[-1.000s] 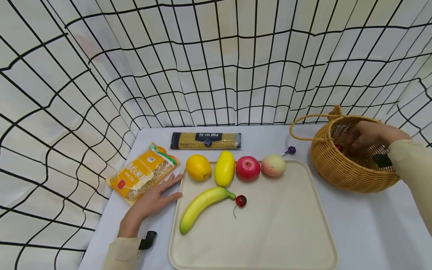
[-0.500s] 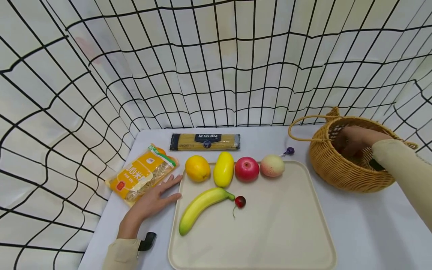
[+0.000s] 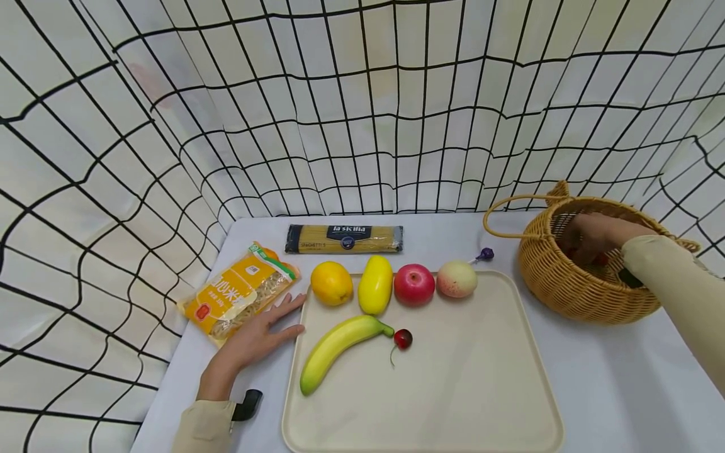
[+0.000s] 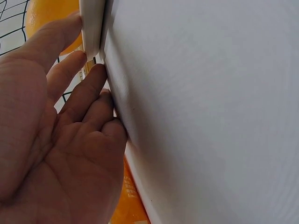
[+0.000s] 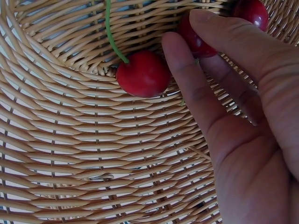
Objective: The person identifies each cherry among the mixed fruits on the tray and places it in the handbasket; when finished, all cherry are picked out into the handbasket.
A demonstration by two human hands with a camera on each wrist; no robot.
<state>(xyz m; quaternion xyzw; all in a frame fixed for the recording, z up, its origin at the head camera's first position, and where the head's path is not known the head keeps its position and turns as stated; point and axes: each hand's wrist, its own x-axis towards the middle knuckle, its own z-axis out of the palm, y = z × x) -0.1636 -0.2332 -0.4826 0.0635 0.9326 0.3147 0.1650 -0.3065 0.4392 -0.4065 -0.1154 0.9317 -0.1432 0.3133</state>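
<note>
Inside the wicker basket (image 3: 583, 299) on the right, my right hand (image 3: 600, 233) pinches a dark red cherry (image 5: 194, 41) between thumb and index finger. A second cherry (image 5: 144, 73) with a green stem lies beside the fingers, and another cherry (image 5: 254, 13) shows behind the thumb. My left hand (image 3: 255, 340) lies with fingers spread, thumb and fingertips touching the left edge of the beige tray (image 3: 470, 384). On that tray are a banana (image 3: 340, 349) and a cherry (image 3: 403, 339). An orange (image 3: 331, 284), yellow mango-shaped fruit (image 3: 375, 285), red apple (image 3: 414, 285) and peach (image 3: 456, 279) line its far edge.
A spaghetti pack (image 3: 362, 240) lies behind the fruit row. Beside the left hand is an orange noodle bag (image 3: 243, 289). A purple lollipop (image 3: 485, 253) sits between peach and basket. The basket's handle (image 3: 498, 234) sticks out leftward. Black-gridded netting (image 3: 396, 119) surrounds the table.
My right hand has moved left and deeper into the basket, and its fingers now pinch a cherry. My left hand and the fruit on the tray stay where they were.
</note>
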